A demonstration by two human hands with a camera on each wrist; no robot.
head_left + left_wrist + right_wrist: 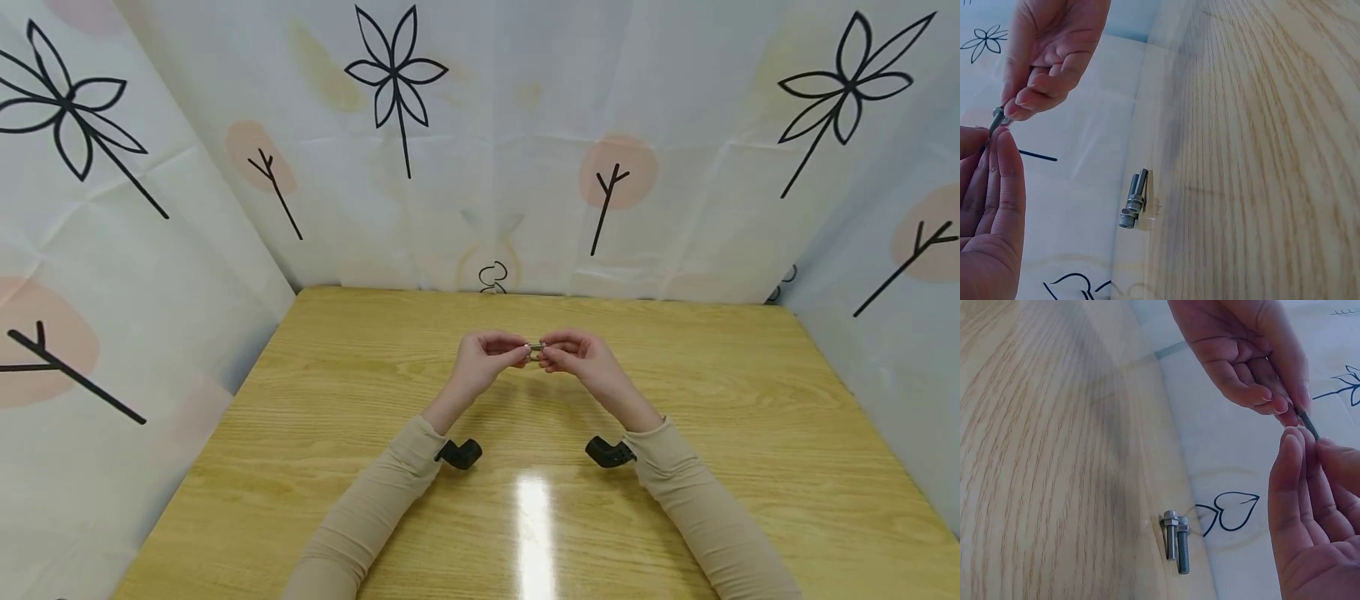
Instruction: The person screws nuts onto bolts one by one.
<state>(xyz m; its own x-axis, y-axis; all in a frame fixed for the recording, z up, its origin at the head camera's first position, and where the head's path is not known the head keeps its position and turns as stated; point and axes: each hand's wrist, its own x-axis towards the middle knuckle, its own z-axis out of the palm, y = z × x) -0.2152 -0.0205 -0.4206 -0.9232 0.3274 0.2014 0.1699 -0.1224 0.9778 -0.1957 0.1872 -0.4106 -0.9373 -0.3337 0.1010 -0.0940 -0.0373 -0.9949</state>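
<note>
Both hands meet over the table, thumb and fingertips around a small metal bolt [1311,427] with a threaded shank. My left hand [480,361] pinches one end of it; my right hand [585,358] pinches the other. In the left wrist view, a wider metal part [999,114], head or nut, shows at the right fingertips; which one I cannot tell. Fingers hide both ends of the bolt. Two more bolts lie side by side on the table, one with a smooth-looking shank [1170,540] and one threaded [1183,553], each with a hex part near its head.
The wooden table [315,400] reaches back to a patterned white curtain [487,167], which also hangs at both sides. Black wrist devices [460,454] jut from the beige sleeves [375,508]. A bright light reflection [534,533] lies on the table's near part.
</note>
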